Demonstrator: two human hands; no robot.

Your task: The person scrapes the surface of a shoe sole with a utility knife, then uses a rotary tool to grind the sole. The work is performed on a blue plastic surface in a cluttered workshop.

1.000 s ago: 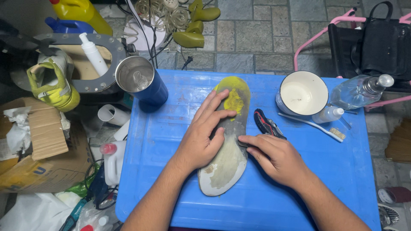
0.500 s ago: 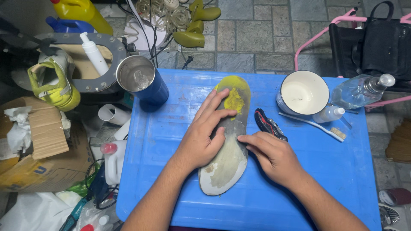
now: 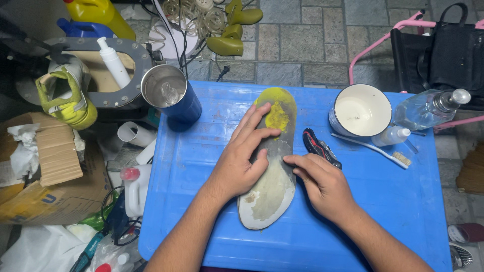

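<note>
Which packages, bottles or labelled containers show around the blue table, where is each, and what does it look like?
Cardboard box: left of the table, brown, torn, crumpled paper inside.
Clear bottle: table's far right edge, lying down, silver cap.
Small squeeze bottle: beside the white bowl, whitish.
White pump bottle: far left, slim, tilted.
White jug: left of the table, red cap.
No signs or screens.

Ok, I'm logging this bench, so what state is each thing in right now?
insole: flat on the blue table, stained, yellow at the toe
left hand: pressed flat on the insole
right hand: fingertips on the insole's edge
steel cup: upright, open
white mug: upright, open
toothbrush: lying flat
clear bottle: on its side, capped
</note>
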